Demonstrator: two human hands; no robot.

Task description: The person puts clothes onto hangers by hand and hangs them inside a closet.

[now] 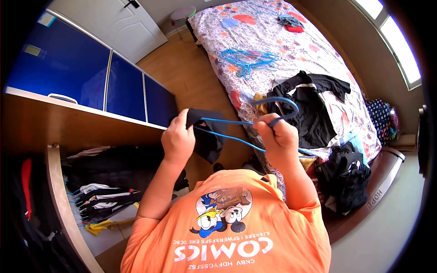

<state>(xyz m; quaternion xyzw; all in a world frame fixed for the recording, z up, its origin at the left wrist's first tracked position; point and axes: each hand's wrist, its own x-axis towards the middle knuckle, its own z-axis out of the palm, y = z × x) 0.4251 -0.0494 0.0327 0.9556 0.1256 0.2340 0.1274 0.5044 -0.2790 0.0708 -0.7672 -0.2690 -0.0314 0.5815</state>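
My left hand (179,140) is closed on a black garment (210,138), which hangs down beside it. One end of a blue hanger (227,121) reaches into this garment. My right hand (278,139) grips the same hanger near its hook, which curves up above my fingers. Beyond my right hand, a black long-sleeved garment (312,109) lies spread on the bed. Near the bed's corner sits a heap of black clothes (346,175). Several blue hangers (248,59) lie together on the flowered bed cover (282,41).
At the left stands a wardrobe with blue doors (63,59), above shelves of hanging clothes (107,195). A white door (114,22) and a round stool (183,12) are at the back. Small folded clothes (291,23) lie at the bed's far end. A dotted bag (381,120) is at the right.
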